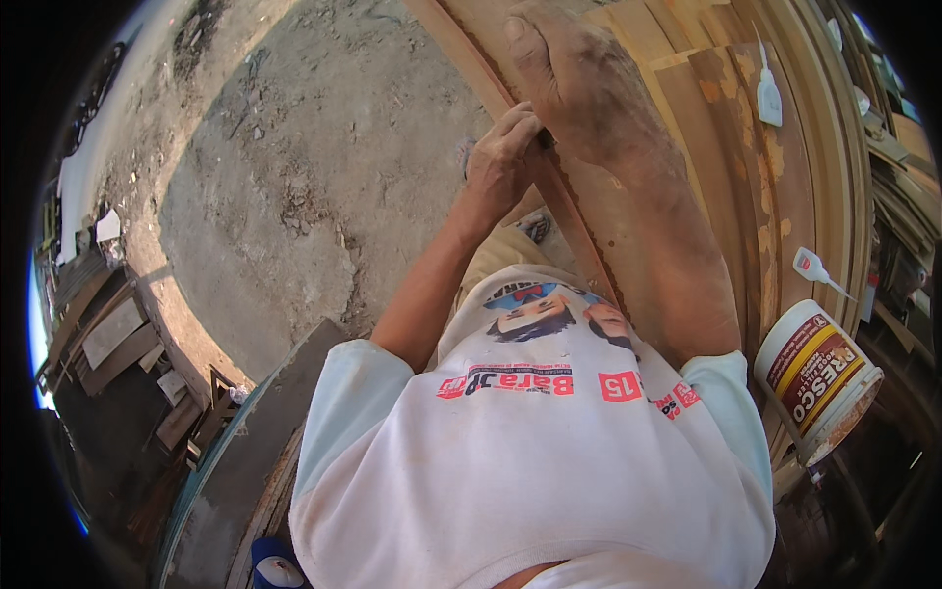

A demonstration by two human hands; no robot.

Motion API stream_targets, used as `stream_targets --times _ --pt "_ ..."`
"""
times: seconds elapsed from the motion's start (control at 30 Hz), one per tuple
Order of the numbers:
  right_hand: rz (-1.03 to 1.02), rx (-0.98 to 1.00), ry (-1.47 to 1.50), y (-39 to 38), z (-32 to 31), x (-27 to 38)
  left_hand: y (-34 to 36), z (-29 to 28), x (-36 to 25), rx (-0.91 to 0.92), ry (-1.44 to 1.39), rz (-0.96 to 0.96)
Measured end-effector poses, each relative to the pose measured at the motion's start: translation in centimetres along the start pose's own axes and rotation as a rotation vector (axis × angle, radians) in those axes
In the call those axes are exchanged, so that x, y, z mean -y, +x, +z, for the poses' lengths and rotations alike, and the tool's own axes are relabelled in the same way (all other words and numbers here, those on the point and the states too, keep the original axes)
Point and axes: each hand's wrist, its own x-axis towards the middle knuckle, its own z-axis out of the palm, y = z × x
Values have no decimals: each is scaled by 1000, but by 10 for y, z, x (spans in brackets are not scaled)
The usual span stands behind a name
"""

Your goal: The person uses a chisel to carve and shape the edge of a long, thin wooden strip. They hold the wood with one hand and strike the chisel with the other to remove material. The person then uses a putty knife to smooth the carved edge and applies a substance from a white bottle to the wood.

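Observation:
A long brown wooden board [589, 211] runs from the top of the view down toward my waist, its narrow reddish edge facing left. My left hand [502, 157] is at that edge, fingers bent round a small dark piece that I cannot make out. Just above and to the right, my right hand [594, 93] is over the board, close to the camera. Its thumb shows, while the other fingers curl under and out of sight. Whatever it holds is hidden.
Planks with patchy surfaces [731, 128] are stacked at the right. Two small white nozzle bottles, one upper [769, 100] and one lower [811, 265], lie there. A white tub [814, 373] with a brown-yellow label stands lower right. Rough ground [324, 147] and scrap wood [118, 329] are left.

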Motion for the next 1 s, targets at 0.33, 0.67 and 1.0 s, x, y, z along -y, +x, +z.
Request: stream_targets --times 0.33,0.67,1.0 --pt "294 -96 184 1 26 -25 -11 5 -6 2 5 30" --pt "317 -40 -207 -169 -7 -43 -24 22 6 -66 88 39" --pt "202 -256 -111 -181 -22 -36 -16 -8 6 -167 6 30"
